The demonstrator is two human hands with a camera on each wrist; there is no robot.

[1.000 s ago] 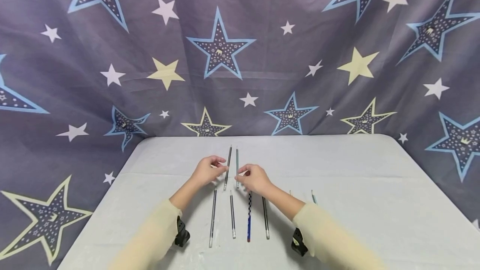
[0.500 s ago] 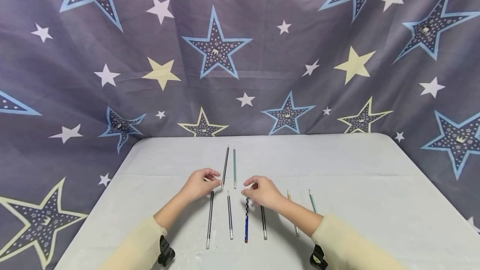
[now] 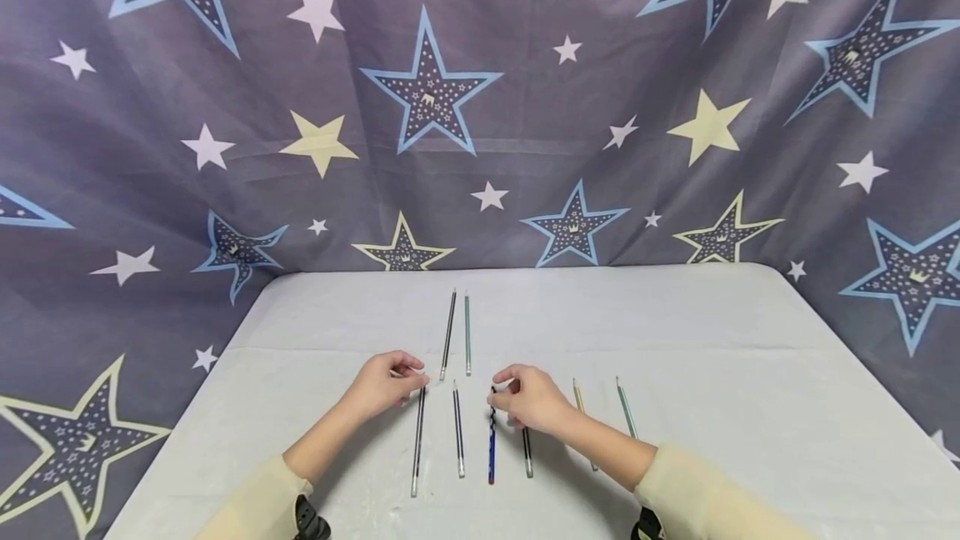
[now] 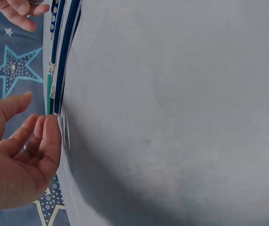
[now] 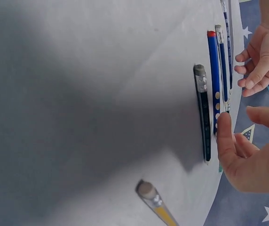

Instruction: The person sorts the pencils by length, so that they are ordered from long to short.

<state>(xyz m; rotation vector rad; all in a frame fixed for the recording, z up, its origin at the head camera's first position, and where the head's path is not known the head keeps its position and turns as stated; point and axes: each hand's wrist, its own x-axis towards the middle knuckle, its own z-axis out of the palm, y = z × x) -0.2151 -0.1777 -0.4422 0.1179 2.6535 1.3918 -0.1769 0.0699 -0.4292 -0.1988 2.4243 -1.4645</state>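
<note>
Several pencils lie on a white-covered table in the head view. My left hand hovers by the tip of the leftmost dark pencil, thumb and fingers apart in the left wrist view. Near the top of the blue dotted pencil is my right hand; a gap shows between its thumb and fingers in the right wrist view. Between the hands lies a shorter dark pencil. A black pencil is partly hidden under the right hand. Farther back, a black pencil and a teal pencil lie side by side.
To the right lie a yellow pencil, partly covered by the right forearm, and a green pencil. A grey curtain with stars hangs behind the table.
Both hands have drawn back from the two far pencils toward the near row, the left one moving left and the right one slightly right. Those two pencils stay lying at the back.
</note>
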